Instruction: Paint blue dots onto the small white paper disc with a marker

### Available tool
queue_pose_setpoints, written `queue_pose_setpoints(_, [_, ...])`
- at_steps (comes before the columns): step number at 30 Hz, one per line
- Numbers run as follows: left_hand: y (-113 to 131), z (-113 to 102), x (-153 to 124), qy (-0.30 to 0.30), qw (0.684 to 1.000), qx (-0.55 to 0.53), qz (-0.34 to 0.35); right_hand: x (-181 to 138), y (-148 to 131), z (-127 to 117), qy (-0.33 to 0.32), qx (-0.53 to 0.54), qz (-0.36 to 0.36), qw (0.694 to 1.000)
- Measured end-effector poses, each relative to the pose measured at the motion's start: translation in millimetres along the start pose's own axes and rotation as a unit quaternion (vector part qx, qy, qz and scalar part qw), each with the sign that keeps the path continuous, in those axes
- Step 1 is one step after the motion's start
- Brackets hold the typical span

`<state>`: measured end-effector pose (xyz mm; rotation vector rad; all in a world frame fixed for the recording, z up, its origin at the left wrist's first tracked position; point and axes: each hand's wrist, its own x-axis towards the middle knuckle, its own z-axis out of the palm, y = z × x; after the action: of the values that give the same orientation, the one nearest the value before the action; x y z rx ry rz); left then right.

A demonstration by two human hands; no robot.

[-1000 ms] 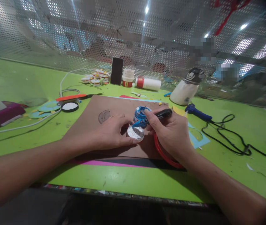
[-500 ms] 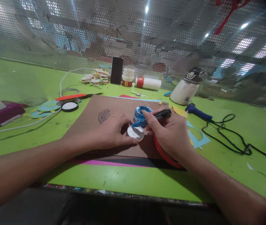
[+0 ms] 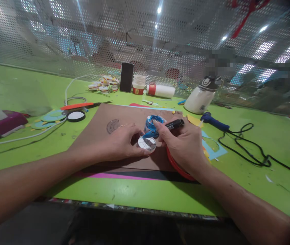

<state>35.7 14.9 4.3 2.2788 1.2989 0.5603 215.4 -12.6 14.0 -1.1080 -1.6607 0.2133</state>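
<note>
Marking a small round white disc on a brown card sheet, centre of frame.
Left hand point(image 3: 120, 144) pinches the small round white disc point(image 3: 146, 143) flat; right hand point(image 3: 183, 143) grips a black marker pen point(image 3: 171, 125), tip at the disc. Likely mid-drawing: next stroke needs the disc steady. Behind, a blue-patterned ring point(image 3: 154, 121); beyond, green bench point(image 3: 19, 85).

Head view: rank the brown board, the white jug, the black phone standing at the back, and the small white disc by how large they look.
Largest to smallest as they look:
1. brown board
2. white jug
3. black phone
4. small white disc, held down by the left hand

The jug and phone stand farther back, so their true sizes stay unsure.
</note>
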Motion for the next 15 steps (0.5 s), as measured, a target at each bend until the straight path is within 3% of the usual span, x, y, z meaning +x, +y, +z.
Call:
queue_pose_setpoints(9, [0.3, -1.0, -2.0, -0.002, 1.000, 0.022, 0.001, 1.1, 0.6, -0.9, 0.007, 0.008, 0.035, 0.999])
queue_pose_setpoints(15, [0.6, -0.8, -3.3, -0.016, 1.000, -0.005, 0.012, 9.9, -4.7, -9.4, 0.087, 0.060, 0.026, 0.994])
